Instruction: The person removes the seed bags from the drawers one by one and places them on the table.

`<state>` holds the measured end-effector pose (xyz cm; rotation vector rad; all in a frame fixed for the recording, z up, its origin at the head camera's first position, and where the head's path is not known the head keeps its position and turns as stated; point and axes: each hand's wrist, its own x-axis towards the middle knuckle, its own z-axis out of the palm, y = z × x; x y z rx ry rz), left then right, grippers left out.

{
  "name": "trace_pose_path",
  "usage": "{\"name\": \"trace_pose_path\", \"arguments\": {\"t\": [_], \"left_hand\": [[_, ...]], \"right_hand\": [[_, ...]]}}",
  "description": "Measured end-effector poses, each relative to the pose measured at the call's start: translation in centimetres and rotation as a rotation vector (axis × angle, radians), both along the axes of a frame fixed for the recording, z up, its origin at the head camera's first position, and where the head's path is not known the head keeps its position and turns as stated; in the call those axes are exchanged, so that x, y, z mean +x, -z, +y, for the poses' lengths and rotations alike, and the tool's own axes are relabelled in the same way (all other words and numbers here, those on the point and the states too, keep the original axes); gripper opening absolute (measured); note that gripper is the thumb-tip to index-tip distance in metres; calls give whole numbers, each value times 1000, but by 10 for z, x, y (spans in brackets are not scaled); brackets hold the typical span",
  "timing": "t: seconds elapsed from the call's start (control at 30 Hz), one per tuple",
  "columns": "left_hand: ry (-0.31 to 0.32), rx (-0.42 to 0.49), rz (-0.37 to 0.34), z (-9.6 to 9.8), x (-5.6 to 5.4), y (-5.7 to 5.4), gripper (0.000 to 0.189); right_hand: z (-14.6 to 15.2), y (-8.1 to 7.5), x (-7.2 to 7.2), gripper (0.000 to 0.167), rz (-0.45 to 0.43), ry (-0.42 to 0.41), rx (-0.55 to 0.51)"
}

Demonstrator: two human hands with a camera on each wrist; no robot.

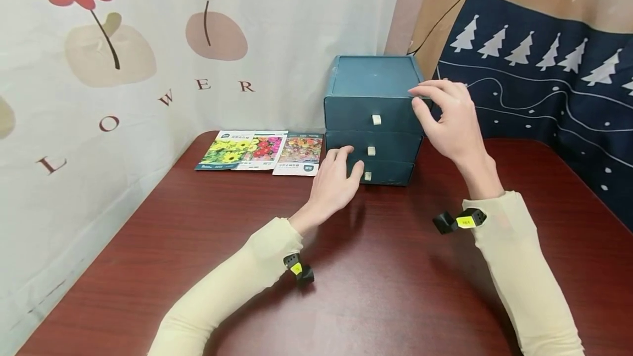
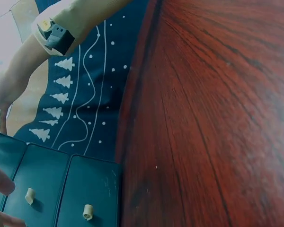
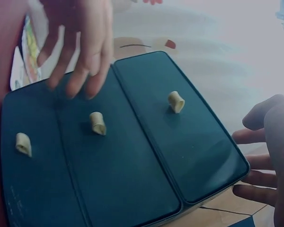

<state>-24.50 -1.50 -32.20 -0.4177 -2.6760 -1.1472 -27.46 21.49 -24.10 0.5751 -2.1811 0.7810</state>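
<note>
A dark blue box with three stacked drawers [image 1: 374, 77] stands on the table, all its drawers pushed in. Each drawer front carries a small cream pull tab [image 1: 376, 120]. My left hand [image 1: 336, 177] hovers before the left side of the lower drawers, fingers loosely bent around nothing. In the right wrist view, the left hand's fingers [image 3: 80, 52] appear slightly blurred above the drawer fronts. My right hand [image 1: 449, 117] is at the box's upper right edge with its fingers spread; whether its fingertips touch the box I cannot tell.
Several flower seed packets, one with yellow flowers [image 1: 225, 151] and one with mixed blooms [image 1: 299, 153], lie left of the box. A white printed curtain [image 1: 287, 32] hangs behind, and a navy cloth with white trees [image 1: 524, 81] hangs at right. The table [image 1: 390, 279] is reddish-brown wood.
</note>
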Motion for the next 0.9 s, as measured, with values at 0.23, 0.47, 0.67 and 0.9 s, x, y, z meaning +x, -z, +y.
{"name": "trace_pose_path", "arguments": {"t": [0.23, 0.47, 0.67, 0.9], "left_hand": [[-11, -97, 79, -3, 5, -2, 53], [-16, -147, 105, -9, 8, -4, 58], [-26, -170, 99, -17, 8, -5, 61], [-61, -218, 44, -27, 8, -9, 67]], "right_hand": [[2, 8, 4, 31, 14, 11, 59], [3, 13, 12, 40, -67, 44, 105], [9, 23, 18, 51, -90, 58, 170], [15, 32, 23, 59, -95, 81, 222]]}}
